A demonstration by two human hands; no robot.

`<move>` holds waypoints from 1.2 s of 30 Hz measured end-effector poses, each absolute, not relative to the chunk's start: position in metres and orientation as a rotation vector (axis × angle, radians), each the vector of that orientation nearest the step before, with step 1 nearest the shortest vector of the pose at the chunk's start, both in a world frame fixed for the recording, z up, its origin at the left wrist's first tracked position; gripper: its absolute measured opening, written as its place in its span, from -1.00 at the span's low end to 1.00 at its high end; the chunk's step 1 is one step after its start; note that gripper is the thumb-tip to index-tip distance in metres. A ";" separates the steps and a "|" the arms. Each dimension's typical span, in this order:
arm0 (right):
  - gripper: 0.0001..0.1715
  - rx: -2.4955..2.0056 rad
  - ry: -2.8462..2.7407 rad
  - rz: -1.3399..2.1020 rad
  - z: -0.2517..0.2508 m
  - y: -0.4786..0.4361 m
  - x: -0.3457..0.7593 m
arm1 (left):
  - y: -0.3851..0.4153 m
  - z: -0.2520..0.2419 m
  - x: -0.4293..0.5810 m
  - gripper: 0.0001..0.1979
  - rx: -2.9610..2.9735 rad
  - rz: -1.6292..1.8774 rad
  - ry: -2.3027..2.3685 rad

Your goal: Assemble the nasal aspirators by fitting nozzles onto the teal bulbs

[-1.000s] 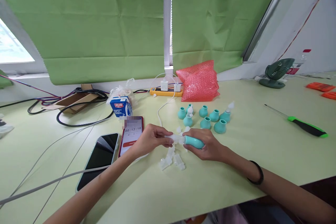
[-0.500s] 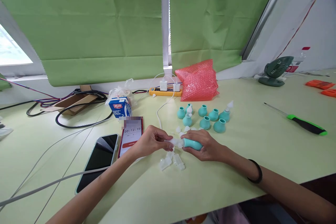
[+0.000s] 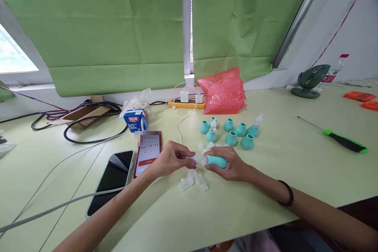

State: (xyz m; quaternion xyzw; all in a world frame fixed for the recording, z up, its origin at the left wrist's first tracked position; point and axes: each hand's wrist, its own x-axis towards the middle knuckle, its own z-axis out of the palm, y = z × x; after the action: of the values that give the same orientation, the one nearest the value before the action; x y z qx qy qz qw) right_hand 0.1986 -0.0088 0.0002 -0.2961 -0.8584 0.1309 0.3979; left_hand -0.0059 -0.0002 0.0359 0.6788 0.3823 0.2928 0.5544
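Two parts meet between our hands, just above the near middle of the desk (image 3: 280,177): a teal bulb (image 3: 217,161) and a clear nozzle (image 3: 197,159), end to end and touching. Our right hand (image 3: 232,167) is curled around the teal bulb, thumb on top and fingers below. Our left hand (image 3: 169,159) pinches the clear nozzle between thumb and fingertips.

Right beneath them we see a few loose clear pieces (image 3: 193,182) lying on the desk, and a few more just behind our fingers. Farther back stands a cluster of teal bulbs (image 3: 230,138), most upright with necks up; at least two already carry a clear tip.

To the left, next to our left hand, a red-cased phone (image 3: 147,151) shows a running timer, with a dark-screened phone (image 3: 111,179) beside it. Behind those we see a blue milk carton (image 3: 136,120), black cables (image 3: 88,126), a yellow power strip (image 3: 186,104) and pink bubble wrap (image 3: 224,90). Well off to the right lie a green-handled screwdriver (image 3: 344,141) and a small green fan (image 3: 311,80).
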 end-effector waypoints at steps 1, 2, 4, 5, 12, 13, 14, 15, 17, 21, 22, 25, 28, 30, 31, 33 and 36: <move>-0.77 -0.759 -2.164 0.344 0.000 -0.008 0.199 | 0.000 0.035 -0.006 -0.77 1.603 0.695 0.911; -0.77 -0.770 -2.153 0.357 -0.001 -0.008 0.198 | 0.000 0.034 -0.006 -0.77 1.601 0.701 0.919; -0.77 -0.788 -2.128 0.393 0.000 -0.008 0.198 | -0.001 0.035 -0.006 -0.78 1.597 0.710 0.930; -0.77 -0.796 -2.112 0.420 0.001 -0.008 0.197 | -0.002 0.036 -0.005 -0.78 1.593 0.722 0.932; -0.78 -0.873 -1.838 0.785 0.014 -0.018 0.187 | -0.011 0.057 0.004 -0.68 1.598 0.949 0.883; -0.77 -0.872 -1.810 0.844 0.015 -0.018 0.187 | -0.011 0.059 0.007 -0.69 1.619 0.962 0.883; -0.77 -0.865 -1.785 0.907 0.016 -0.019 0.187 | -0.011 0.060 0.009 -0.70 1.647 0.974 0.885; -0.77 -0.855 -1.758 0.974 0.017 -0.019 0.188 | -0.011 0.061 0.012 -0.70 1.677 0.984 0.886; -0.76 -0.823 -1.700 1.105 0.017 -0.018 0.190 | -0.010 0.063 0.015 -0.73 1.739 1.005 0.879; -0.75 -0.733 -1.642 1.282 0.020 -0.015 0.194 | -0.013 0.068 0.021 -0.81 1.882 1.034 0.822; -0.75 -0.710 -1.639 1.307 0.020 -0.014 0.195 | -0.015 0.070 0.023 -0.80 1.919 1.041 0.816; -0.74 -0.648 -1.657 1.339 0.022 -0.010 0.198 | -0.016 0.074 0.028 -0.80 1.992 1.091 0.836; -0.60 -0.621 -1.652 1.199 0.024 -0.005 0.202 | -0.005 0.078 0.029 -0.81 1.968 1.251 0.874; -0.48 -0.702 -1.675 0.934 0.023 -0.002 0.206 | 0.008 0.080 0.026 -0.79 1.907 1.408 0.936; -0.47 -0.764 -1.710 0.762 0.023 -0.001 0.207 | 0.016 0.081 0.024 -0.77 1.901 1.461 0.997; -0.55 -0.875 -1.845 0.416 0.022 0.002 0.211 | 0.030 0.079 0.022 -0.74 1.937 1.511 1.107; -0.81 -0.995 -2.164 0.087 0.023 0.005 0.218 | 0.047 0.067 0.022 -0.77 2.059 1.439 1.233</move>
State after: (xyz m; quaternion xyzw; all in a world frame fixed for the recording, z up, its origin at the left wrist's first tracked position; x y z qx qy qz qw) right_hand 0.2184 0.0053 0.0235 -0.3880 -0.8434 0.0338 0.3700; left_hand 0.0223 0.0471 0.0669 0.7250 0.4342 0.5066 0.1709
